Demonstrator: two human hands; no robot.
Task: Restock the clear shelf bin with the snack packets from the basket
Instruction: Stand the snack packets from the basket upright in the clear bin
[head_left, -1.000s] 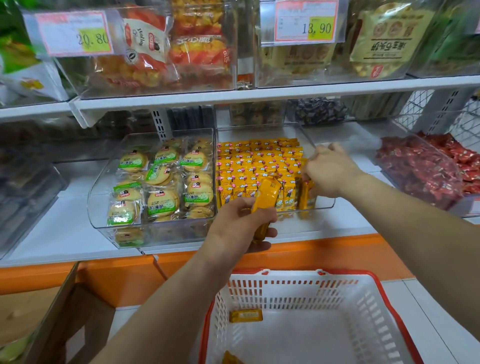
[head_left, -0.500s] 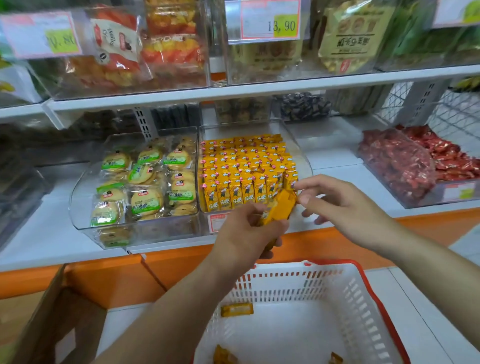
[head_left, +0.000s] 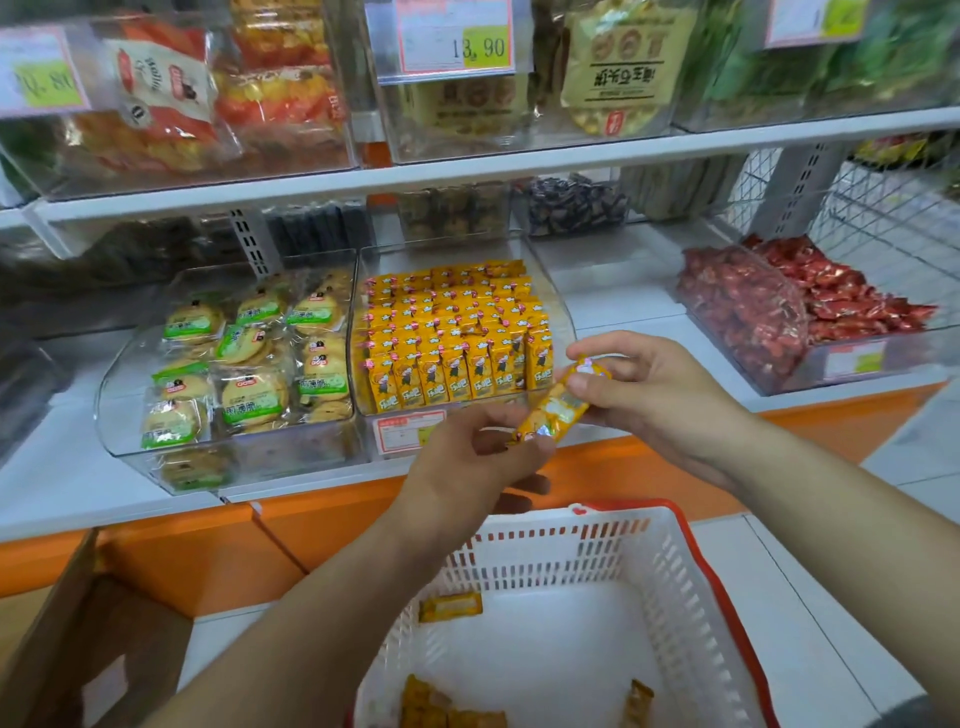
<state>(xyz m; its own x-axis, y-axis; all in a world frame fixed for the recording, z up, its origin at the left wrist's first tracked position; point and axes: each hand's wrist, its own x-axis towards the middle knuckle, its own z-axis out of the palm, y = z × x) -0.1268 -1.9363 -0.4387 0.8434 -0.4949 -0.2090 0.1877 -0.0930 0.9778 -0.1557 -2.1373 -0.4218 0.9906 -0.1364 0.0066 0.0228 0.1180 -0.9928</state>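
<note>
- Nearest, directly under both hands, stands a white slotted plastic basket (head_left: 571, 551) with a red rim. A few loose orange snack packets (head_left: 449, 607) lie on its floor, one by the far wall below the left hand and the others at the near edge.
- Low and well to the left of the left hand is a brown cardboard box (head_left: 62, 623).
- The left hand (head_left: 475, 460) rises over the basket's far rim, its thumb and fingertips pinching the lower end of a long orange foil snack packet (head_left: 558, 408).
- The right hand (head_left: 657, 397), just to the right and slightly higher, pinches the upper end of the same packet between thumb and forefinger, with its other fingers loosely curled.
- The packet slants in the air between the two hands, just in front of the bin's front right corner and not inside it.
- Just beyond the hands, a clear plastic shelf bin (head_left: 557, 306) sits on the white shelf (head_left: 618, 291), packed with upright rows of matching orange packets (head_left: 452, 338). A red-and-white price label (head_left: 402, 431) is on its front wall, beside the left hand's fingers.
- Left of the left hand, against that bin's side, a second clear bin (head_left: 119, 395) holds round biscuits in green-labelled wrappers (head_left: 249, 358).
- Well to the right of the right hand, a clear bin of red-wrapped sweets (head_left: 753, 312) stands on the same shelf.
- Farthest, above the hands, an upper white shelf (head_left: 467, 176) carries clear boxes of bagged snacks and a price tag reading 13.90 (head_left: 457, 41).
</note>
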